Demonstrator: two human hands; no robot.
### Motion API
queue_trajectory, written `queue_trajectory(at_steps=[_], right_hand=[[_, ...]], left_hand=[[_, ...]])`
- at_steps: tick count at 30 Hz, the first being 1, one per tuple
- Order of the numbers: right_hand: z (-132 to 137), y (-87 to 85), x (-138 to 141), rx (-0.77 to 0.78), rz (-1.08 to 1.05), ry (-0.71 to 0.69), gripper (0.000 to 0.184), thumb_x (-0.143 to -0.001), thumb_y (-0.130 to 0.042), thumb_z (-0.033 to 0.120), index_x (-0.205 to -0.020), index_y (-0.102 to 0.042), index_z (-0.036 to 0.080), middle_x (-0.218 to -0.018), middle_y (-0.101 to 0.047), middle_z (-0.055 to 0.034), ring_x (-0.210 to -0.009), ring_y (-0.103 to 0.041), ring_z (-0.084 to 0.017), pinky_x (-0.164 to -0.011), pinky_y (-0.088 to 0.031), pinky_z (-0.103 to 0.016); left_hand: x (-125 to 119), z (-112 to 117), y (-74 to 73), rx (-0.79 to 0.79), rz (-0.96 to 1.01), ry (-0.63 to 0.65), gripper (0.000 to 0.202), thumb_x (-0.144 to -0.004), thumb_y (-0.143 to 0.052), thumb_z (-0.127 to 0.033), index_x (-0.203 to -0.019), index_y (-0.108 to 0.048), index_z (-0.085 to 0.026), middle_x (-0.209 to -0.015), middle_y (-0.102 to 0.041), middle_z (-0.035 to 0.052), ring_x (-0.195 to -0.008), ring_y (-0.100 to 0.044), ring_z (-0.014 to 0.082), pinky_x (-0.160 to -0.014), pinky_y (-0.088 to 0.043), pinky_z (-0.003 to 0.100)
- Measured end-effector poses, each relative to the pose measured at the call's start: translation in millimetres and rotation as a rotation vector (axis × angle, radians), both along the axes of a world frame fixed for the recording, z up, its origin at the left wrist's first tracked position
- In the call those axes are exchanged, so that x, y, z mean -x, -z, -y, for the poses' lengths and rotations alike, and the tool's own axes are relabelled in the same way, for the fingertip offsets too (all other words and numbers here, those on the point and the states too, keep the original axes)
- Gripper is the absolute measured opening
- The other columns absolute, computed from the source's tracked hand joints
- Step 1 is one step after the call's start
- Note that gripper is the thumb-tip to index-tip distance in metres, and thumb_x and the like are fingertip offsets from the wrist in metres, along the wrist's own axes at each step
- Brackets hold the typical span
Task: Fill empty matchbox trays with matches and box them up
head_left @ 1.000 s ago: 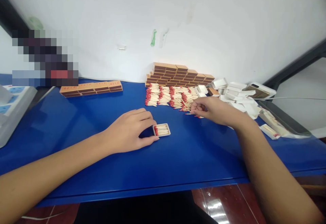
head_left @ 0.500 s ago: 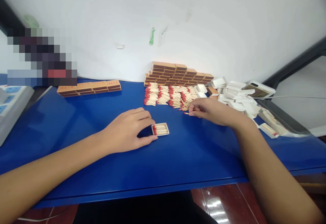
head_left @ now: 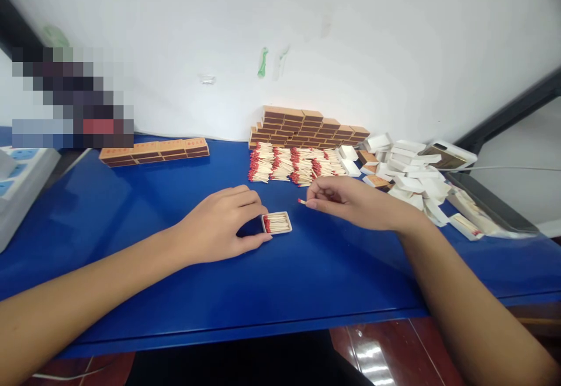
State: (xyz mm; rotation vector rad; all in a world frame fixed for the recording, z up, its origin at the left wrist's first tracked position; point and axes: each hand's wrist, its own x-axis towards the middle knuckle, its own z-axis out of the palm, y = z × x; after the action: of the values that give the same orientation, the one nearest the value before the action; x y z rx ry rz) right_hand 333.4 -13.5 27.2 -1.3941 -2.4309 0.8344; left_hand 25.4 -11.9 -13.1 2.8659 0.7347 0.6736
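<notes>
Between the thumb and fingers of my left hand (head_left: 223, 222) is the left end of a small white matchbox tray (head_left: 289, 223), lying on the blue table. Red-tipped matches (head_left: 277, 222) fill the tray, heads to the left. My right hand (head_left: 346, 199) is pinched on a single match (head_left: 302, 201), its red head pointing left, a little up and right of the tray. Behind it lie rows of loose matches (head_left: 280, 164), partly hidden by the right hand.
Stacked brown matchboxes (head_left: 302, 126) stand against the wall, with another row of matchboxes (head_left: 162, 150) at the left. White empty trays (head_left: 412, 164) are heaped at the right, near a phone (head_left: 451, 155). A power strip (head_left: 26, 181) sits at the left edge.
My right hand has moved left and toward me from the match pile, carrying one match toward the tray. My left hand and the tray have stayed in place.
</notes>
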Motion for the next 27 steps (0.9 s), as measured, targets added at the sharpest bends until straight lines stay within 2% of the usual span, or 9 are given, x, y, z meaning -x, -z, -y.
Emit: queue_trajectory(at_steps=[5, 10, 16, 22, 24, 27], right_hand=[[14, 5.5, 34, -0.018, -0.061, -0.085, 0.024, -0.108, -0.056, 0.042, -0.097, -0.065, 0.022, -0.080, -0.059, 0.0001, -0.070, -0.052, -0.016, -0.064, -0.039, -0.030], [18, 12.4, 45, -0.012, -0.066, -0.147, 0.019, -0.108, -0.057, 0.035, -0.098, -0.065, 0.022, -0.084, -0.061, -0.0006, -0.075, -0.054, -0.017, -0.068, -0.040, -0.031], [20, 12.6, 45, -0.021, -0.071, -0.142, 0.019, -0.108, -0.058, 0.036, -0.097, -0.065, 0.021, -0.087, -0.063, -0.0010, -0.076, -0.054, -0.017, -0.070, -0.040, -0.031], [15, 15.8, 44, -0.088, -0.076, -0.138, 0.014, -0.104, -0.062, 0.032, -0.096, -0.069, 0.022, -0.076, -0.056, 0.0016, -0.069, -0.051, -0.016, -0.065, -0.038, -0.030], [10, 14.4, 36, -0.147, -0.066, -0.097, 0.017, -0.104, -0.062, 0.035, -0.095, -0.070, 0.023, -0.073, -0.055, 0.0017, -0.067, -0.051, -0.016, -0.064, -0.037, -0.031], [-2, 9.4, 10, -0.308, -0.024, 0.049, 0.019, -0.103, -0.062, 0.038, -0.094, -0.071, 0.023, -0.075, -0.059, -0.0007, -0.068, -0.052, -0.018, -0.066, -0.037, -0.032]], left_hand=[[-1, 0, -0.2, 0.001, 0.006, 0.004, 0.026, -0.104, -0.067, -0.040, -0.115, -0.077, -0.019, -0.106, -0.075, 0.0075, -0.096, -0.069, 0.0225, -0.084, -0.056, 0.036], [-1, 0, -0.2, 0.007, 0.022, 0.016, 0.024, -0.103, -0.069, -0.039, -0.110, -0.077, -0.018, -0.105, -0.075, 0.0073, -0.094, -0.069, 0.0221, -0.084, -0.056, 0.037], [-1, 0, -0.1, 0.011, 0.024, 0.020, 0.024, -0.103, -0.069, -0.039, -0.111, -0.077, -0.017, -0.106, -0.075, 0.0073, -0.094, -0.069, 0.0220, -0.084, -0.057, 0.037], [-1, 0, -0.9, 0.003, 0.013, 0.015, 0.024, -0.103, -0.068, -0.039, -0.112, -0.077, -0.018, -0.106, -0.075, 0.0075, -0.095, -0.069, 0.0221, -0.085, -0.058, 0.037], [-1, 0, -1.2, -0.001, 0.009, 0.013, 0.026, -0.104, -0.068, -0.039, -0.114, -0.077, -0.018, -0.106, -0.075, 0.0079, -0.096, -0.069, 0.0227, -0.085, -0.058, 0.037], [0, 0, -1.2, -0.014, 0.012, 0.012, 0.028, -0.103, -0.069, -0.040, -0.116, -0.077, -0.016, -0.106, -0.075, 0.0083, -0.096, -0.070, 0.0233, -0.085, -0.058, 0.038]])
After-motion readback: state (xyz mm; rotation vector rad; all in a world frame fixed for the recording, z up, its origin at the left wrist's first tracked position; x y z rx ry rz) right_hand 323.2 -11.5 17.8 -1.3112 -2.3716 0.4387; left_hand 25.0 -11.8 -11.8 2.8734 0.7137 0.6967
